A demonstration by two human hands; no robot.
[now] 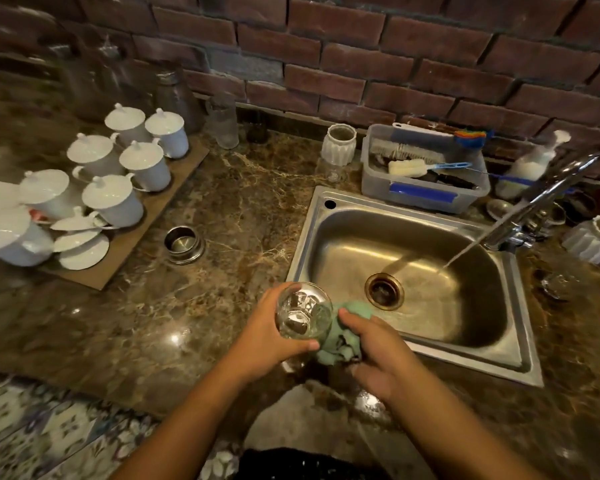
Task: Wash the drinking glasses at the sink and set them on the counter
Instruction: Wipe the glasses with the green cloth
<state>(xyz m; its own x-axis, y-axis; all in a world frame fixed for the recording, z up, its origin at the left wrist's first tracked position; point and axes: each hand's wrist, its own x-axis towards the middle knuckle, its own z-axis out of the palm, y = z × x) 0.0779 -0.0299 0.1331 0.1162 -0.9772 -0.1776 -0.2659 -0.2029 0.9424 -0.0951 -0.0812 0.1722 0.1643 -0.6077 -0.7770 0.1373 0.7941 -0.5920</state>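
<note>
Looks like this is mid-scrub on one glass, nowhere near wrapped up. The left hand (267,336) is curled around a clear drinking glass (303,311), holding it tipped with the mouth toward the camera, right over the near-left corner of the sink (329,216). The right hand (378,351) is closed on a bunched green cloth (338,341) pressed against the side of the glass, so I'd call this the wiping step, not rinsing. The tap (541,199) is running, its stream landing in the basin well apart from the glass, so a rinse is probably left for this one, then setting it down on the counter (243,209). Hard to say how many are done: there's a tall clear glass (224,124) back by the brick wall and what might be another glass (556,284) right of the sink, but I can't tell washed from dirty. The white lidded cups (146,164) on the left don't seem part of it.
</note>
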